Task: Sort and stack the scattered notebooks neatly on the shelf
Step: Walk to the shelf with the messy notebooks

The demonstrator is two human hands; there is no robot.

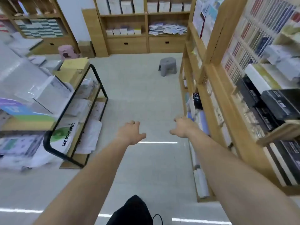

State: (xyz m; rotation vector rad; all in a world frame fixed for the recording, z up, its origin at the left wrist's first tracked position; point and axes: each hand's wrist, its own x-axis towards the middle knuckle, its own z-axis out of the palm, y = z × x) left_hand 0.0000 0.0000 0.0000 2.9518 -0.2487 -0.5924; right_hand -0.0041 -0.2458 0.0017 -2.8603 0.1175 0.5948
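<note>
View from a head-worn camera, looking down a stationery shop aisle. Two bare forearms stretch forward over a pale tiled floor (138, 88). The left hand (131, 133) and the right hand (182, 127) hover side by side, apart from each other, backs of the hands upward. Each grip is slack, with fingers loosely curled, holding nothing and touching nothing.

A tall light-wood shelf unit (217, 98) runs along the right edge, just beside the right hand. Its tiers are packed with upright spines, flat white packs and black boxes (279, 103). At the far end of the aisle stands a wooden back-wall shelf (146, 25). In its right compartment lies an untidy heap of thin pale notebooks (167, 29), blurred and well apart from both hands. In the compartment to the left of the heap, small white blocks stand in a row.

A small grey plastic stool (167, 66) stands on the floor in front of the back-wall shelf. On the left, a black metal-framed rack (99, 82) holds paper goods, including a white pack printed "SKETCH PAPER" (65, 137). A pink plastic stool (67, 51) sits beyond the rack.
</note>
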